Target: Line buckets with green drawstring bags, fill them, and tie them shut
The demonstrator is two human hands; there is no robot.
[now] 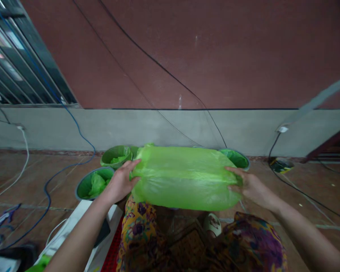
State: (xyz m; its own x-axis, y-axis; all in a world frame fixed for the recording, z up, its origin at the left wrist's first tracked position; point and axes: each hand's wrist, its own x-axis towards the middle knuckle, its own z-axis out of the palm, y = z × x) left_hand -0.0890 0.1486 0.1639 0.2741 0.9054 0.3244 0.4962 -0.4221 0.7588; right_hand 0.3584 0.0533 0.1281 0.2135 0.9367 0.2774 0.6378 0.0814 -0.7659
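Note:
A light green plastic bag [184, 177] is stretched out sideways in front of my lap, puffed up with creases along its middle. My left hand [123, 181] grips its left end, thumb below and fingers above. At the other end, my right hand [251, 186] has its thumb and fingers pressed on the bag's right edge. Behind the bag stand bins lined with green plastic: one at the back left [116, 156] and one at the right [236, 158]. Closer on the left is another bin [93, 185] with crumpled green plastic inside. The bag hides whatever lies directly behind it.
A white bench [79, 223] with a dark flat object [102, 233] is beside my left arm. A blue cable [48, 192] snakes over the tiled floor at left, and a black cable [289, 183] at right. A black-and-yellow container [282, 165] sits near the wall.

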